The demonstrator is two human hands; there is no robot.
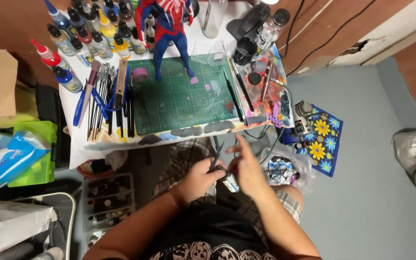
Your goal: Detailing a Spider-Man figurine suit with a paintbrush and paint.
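Over the lap, below the surface point(80, 144) edge, the left hand point(199, 177) is curled around a thin dark pointed tool point(216, 156), while the right hand point(246, 166), fingers partly spread, pinches a small cylindrical paint bottle point(229, 183). A gridded green cutting mat point(184, 98) lies beyond, beside slim brushes point(104, 96).

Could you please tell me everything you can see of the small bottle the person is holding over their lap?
The bottle is small and cylindrical, with a pale label and a dark top end. It lies tilted, its base pointing down and right, above the plaid lap. The right hand grips it, and the left hand meets its top while holding a thin dark tool. Its contents cannot be made out.
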